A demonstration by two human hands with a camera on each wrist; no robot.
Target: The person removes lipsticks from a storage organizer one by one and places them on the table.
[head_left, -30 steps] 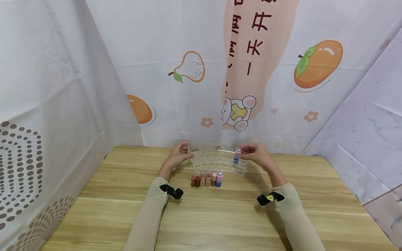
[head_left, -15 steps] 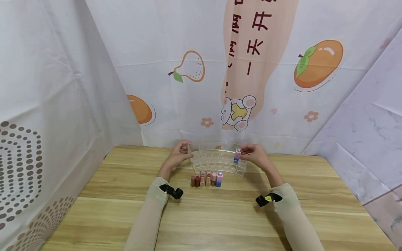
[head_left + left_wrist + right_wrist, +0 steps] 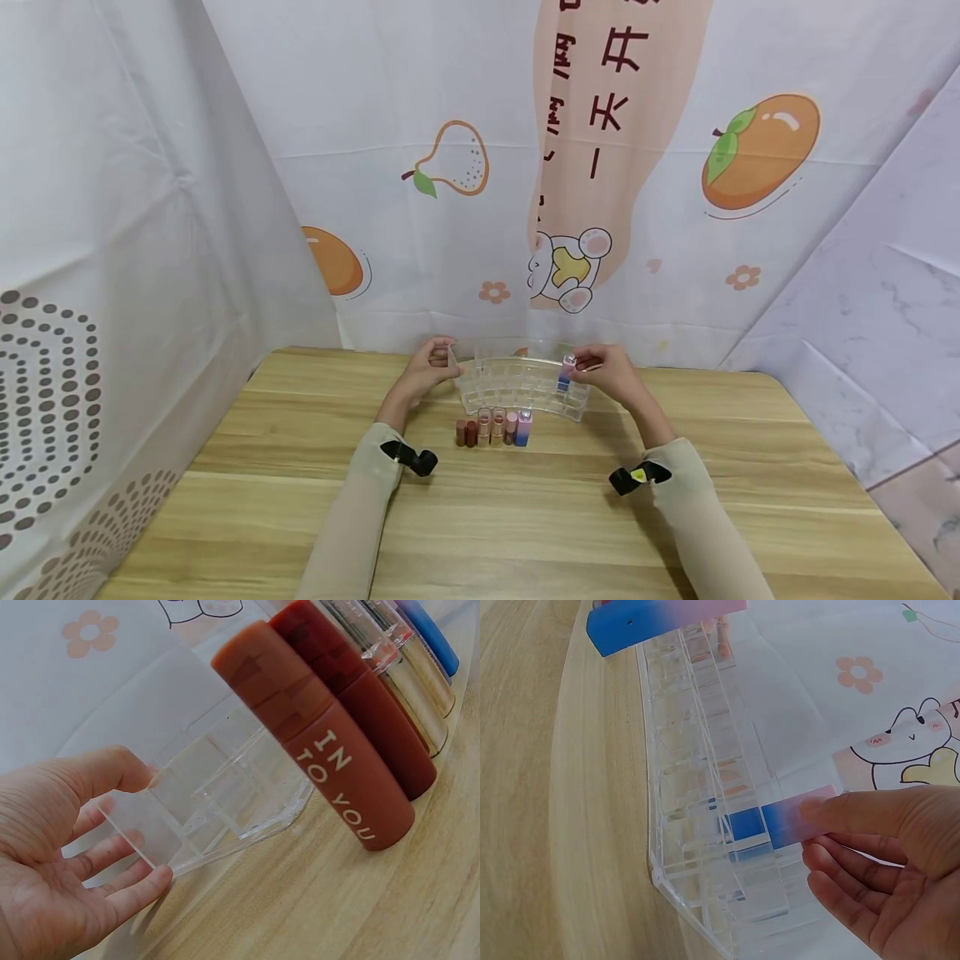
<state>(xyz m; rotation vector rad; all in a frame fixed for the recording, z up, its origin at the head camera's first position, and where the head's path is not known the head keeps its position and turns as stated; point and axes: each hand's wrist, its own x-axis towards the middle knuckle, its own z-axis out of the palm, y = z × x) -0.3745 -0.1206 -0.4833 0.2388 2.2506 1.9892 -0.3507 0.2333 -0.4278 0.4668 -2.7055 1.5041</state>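
Observation:
A clear acrylic lipstick organizer [image 3: 517, 385], curved and divided into small compartments, stands near the back of the table. My left hand [image 3: 429, 369] grips its left end, thumb at the upper edge and fingers around the side wall. At the other end, my right hand [image 3: 611, 371] pinches the pink top of a pink-and-blue lipstick tube [image 3: 780, 821], whose blue lower part sits inside a right-hand compartment. In front stands a row of lip products: a brown tube [image 3: 322, 742], a dark red tube [image 3: 360, 697], several clear-capped and pink ones, and another pink-and-blue tube [image 3: 523, 429].
The wooden table [image 3: 510, 525] stretches out in front of the row and to both sides. Close behind the organizer hangs a white printed curtain [image 3: 420, 250]. Other sheets close off the left and right sides.
My right wrist and forearm have shifted slightly to the left. Both hands keep their holds, and the organizer, the held tube and the row stay in place.

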